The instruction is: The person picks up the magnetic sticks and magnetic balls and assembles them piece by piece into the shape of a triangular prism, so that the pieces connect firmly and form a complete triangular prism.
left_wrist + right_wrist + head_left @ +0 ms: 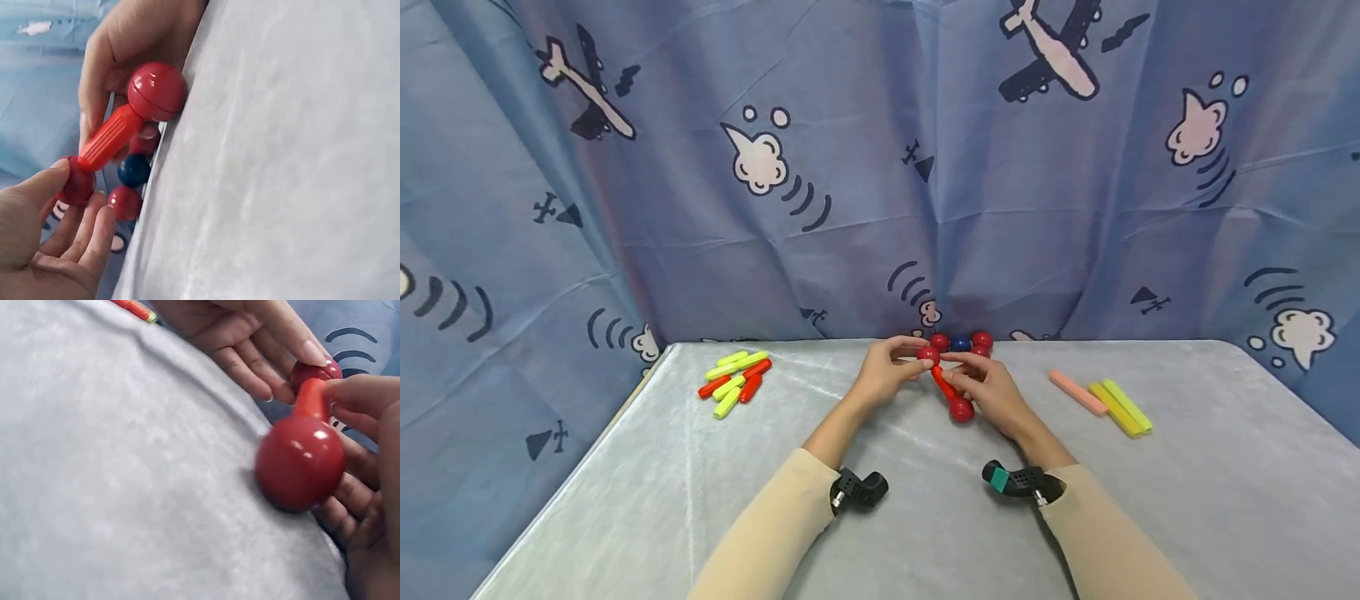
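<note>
My left hand (880, 372) pinches a red ball (928, 356) between thumb and fingers, near the table's far edge. From that ball an orange-red ribbed rod (111, 139) runs toward me, with a larger-looking red ball (300, 464) on its near end. The right hand (992, 390) holds the rod from the right, thumb and fingers on either side of it. In the right wrist view the near ball appears to rest on or just above the grey cloth. How deep the rod sits in either ball is hidden.
Just beyond the hands, red balls (982, 340) and a blue ball (959, 343) stand near the table's back edge, partly covered. A pile of yellow-green and red rods (733, 382) lies left. At right lie a pink rod (1077, 392) and two yellowish rods (1120, 407). A curtain hangs behind.
</note>
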{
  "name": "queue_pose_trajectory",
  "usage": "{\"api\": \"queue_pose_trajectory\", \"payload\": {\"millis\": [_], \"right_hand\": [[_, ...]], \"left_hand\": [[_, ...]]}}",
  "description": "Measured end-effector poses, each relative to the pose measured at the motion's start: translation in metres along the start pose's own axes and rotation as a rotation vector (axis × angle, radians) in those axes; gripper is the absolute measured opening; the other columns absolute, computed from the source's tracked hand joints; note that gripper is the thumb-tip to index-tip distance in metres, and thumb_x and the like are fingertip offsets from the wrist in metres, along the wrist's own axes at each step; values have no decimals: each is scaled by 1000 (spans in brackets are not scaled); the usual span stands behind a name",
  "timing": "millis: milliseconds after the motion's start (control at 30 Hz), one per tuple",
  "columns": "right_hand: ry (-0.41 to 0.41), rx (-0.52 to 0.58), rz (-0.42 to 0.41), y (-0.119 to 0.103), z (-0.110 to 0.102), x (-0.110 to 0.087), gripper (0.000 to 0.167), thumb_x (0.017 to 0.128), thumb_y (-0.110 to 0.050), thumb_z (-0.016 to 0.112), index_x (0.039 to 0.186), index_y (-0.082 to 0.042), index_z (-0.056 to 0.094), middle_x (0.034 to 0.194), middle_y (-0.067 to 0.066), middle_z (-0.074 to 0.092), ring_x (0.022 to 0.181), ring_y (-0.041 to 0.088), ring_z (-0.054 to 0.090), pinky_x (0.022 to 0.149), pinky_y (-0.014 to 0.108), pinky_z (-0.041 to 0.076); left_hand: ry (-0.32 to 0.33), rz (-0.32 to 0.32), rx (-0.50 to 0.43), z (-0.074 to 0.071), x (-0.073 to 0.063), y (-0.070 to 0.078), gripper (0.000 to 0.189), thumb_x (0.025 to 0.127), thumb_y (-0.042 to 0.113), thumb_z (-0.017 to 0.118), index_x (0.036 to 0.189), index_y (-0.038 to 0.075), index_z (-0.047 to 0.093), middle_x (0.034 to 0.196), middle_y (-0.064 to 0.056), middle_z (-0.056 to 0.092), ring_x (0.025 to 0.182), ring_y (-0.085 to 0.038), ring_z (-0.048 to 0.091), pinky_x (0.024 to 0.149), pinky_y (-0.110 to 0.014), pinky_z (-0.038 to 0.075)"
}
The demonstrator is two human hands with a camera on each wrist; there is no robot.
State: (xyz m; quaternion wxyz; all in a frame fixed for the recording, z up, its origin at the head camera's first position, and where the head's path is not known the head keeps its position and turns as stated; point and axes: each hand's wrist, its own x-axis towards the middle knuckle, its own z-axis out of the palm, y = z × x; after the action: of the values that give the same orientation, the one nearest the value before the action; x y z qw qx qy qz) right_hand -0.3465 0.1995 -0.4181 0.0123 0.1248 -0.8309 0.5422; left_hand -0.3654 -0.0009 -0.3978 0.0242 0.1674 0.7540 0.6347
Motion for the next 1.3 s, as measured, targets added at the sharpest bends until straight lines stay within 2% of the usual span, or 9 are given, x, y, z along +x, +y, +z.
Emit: {"api": "queue_pose_trajectory", "payload": {"millis": [200,433,567,667,733,800,900,1100,1300], "right_hand": [[-68,27,-10,1,-4,0,58,96,-27,69,149,-13,51,123,22,71,79,12,63,66,24,54],[-16,109,10,2,-3,-1,54,95,-21,69,146,-10,53,116,21,72,80,7,61,69,22,54],[6,120,23,1,-5,-2,54,96,-20,69,147,-10,53,116,19,73,83,5,63,72,21,54],[5,124,27,0,-6,-2,55,96,-20,69,147,-10,52,118,20,73,82,6,63,72,21,54],[-2,130,28,-1,-5,-1,56,96,-20,69,148,-9,51,118,20,73,82,6,63,73,21,55],[-3,145,33,-1,-3,0,57,96,-20,69,148,-9,50,118,18,73,83,5,63,73,21,55],[10,171,40,0,-3,1,57,96,-20,69,149,-9,50,114,12,75,84,4,65,74,20,56],[9,229,33,-1,-3,-1,57,96,-16,69,149,-7,49,108,6,76,82,2,65,71,20,56],[20,233,41,1,-4,-2,56,95,-16,70,147,-10,51,105,-1,76,82,3,66,71,20,56]], "left_hand": [[-49,18,174,1,-5,9,35,94,11,71,128,4,67,130,-17,69,109,-32,73,88,-38,61],[-20,39,759,-34,-30,15,32,96,24,69,126,12,69,129,-6,71,112,-26,69,94,-44,56],[178,16,1004,-73,-44,15,27,92,17,69,118,9,72,117,-13,74,103,-34,71,84,-49,57],[392,-113,1147,-106,-54,11,20,91,8,64,109,2,72,109,-23,71,99,-43,69,77,-55,58],[464,-235,1192,-126,-60,8,20,89,3,59,106,-3,69,106,-28,67,98,-48,67,76,-58,57],[459,-340,1198,-140,-65,6,23,90,2,55,108,-5,68,110,-30,65,102,-49,66,80,-59,57],[415,-404,1181,-150,-68,4,29,90,-1,51,114,-8,66,114,-32,63,103,-49,67,81,-59,57],[386,-376,1161,-154,-71,3,28,88,-5,51,112,-10,66,113,-35,63,100,-50,67,84,-58,57],[440,-226,1051,-150,-68,6,15,88,-2,58,98,-6,69,102,-32,71,93,-47,70,79,-56,57]]}}
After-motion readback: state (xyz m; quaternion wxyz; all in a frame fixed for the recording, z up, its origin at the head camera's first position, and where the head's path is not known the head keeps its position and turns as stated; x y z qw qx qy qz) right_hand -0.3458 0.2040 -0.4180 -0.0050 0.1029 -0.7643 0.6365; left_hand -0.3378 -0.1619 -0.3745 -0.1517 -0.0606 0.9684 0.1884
